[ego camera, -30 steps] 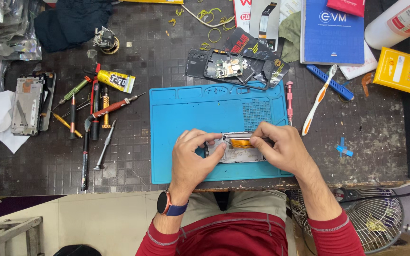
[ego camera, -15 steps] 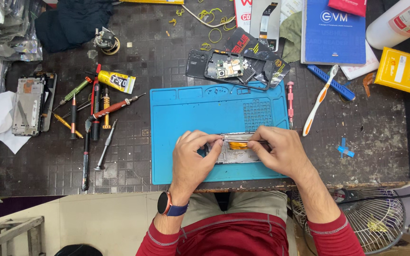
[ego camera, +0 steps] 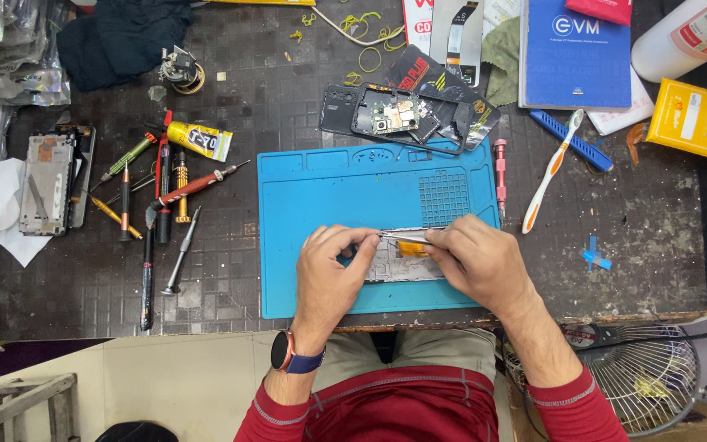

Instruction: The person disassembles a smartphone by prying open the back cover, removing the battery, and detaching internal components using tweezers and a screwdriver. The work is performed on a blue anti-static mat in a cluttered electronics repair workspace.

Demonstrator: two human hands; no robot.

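Phone frame (ego camera: 386, 263) between both hands, yellow box (ego camera: 700, 123) far right

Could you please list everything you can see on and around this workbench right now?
repair mat: one, blue, bench centre
phone frame: one, grey, on the mat, between the hands
tweezers: one, silver, in the right hand
opened phone: one, black, above the mat
screwdrivers: several, mixed colours, left of the mat
glue tube: one, yellow, upper left
toothbrush: one, white and orange, right of the mat
book: one, blue, upper right
fan: one, lower right
left hand: steadies the frame
right hand: grips the tweezers
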